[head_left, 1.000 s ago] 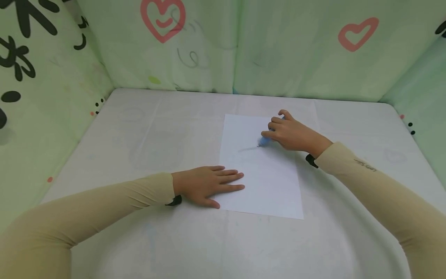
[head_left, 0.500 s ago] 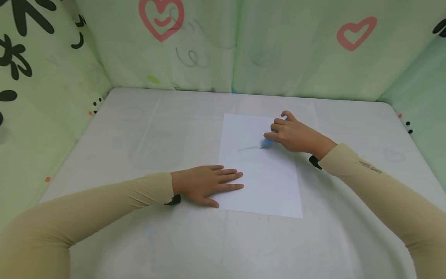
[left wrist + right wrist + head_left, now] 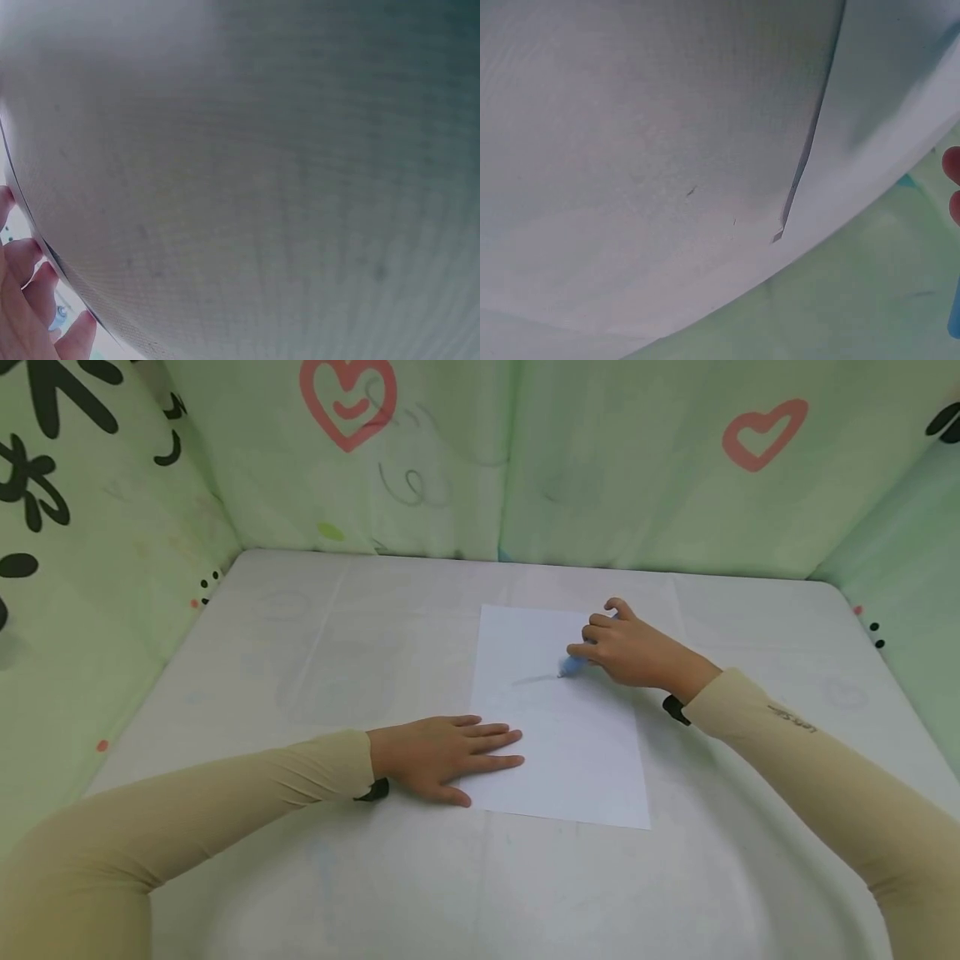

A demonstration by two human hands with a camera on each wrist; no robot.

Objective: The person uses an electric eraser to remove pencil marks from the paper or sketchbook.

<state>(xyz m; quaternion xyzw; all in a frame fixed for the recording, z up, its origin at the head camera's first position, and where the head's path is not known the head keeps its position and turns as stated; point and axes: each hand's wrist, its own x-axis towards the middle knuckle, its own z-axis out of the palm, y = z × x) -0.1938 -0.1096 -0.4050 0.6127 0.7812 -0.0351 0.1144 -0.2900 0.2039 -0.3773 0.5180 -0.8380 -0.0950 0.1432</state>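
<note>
A white sheet of paper (image 3: 555, 752) lies on the table. My left hand (image 3: 446, 758) rests flat on its lower left part, fingers straight and spread; in the left wrist view only the fingers (image 3: 39, 292) show at the lower left edge. My right hand (image 3: 626, 647) grips a thick blue pen (image 3: 573, 666), slanted, its tip at the upper middle of the paper. A faint grey streak (image 3: 534, 680) runs left from the tip. In the right wrist view, fingertips (image 3: 954, 166) and the pen's blue end (image 3: 955, 311) appear at the right edge.
The table (image 3: 375, 643) is covered with a whitish cloth. Pale green curtains (image 3: 622, 485) with printed hearts and black marks stand round its back and sides. A beige sleeve covers each arm, with a black strap at each wrist.
Over the past second my right hand and the pen have moved slightly right, and the grey streak has grown a little longer to the right. My left hand has stayed in place.
</note>
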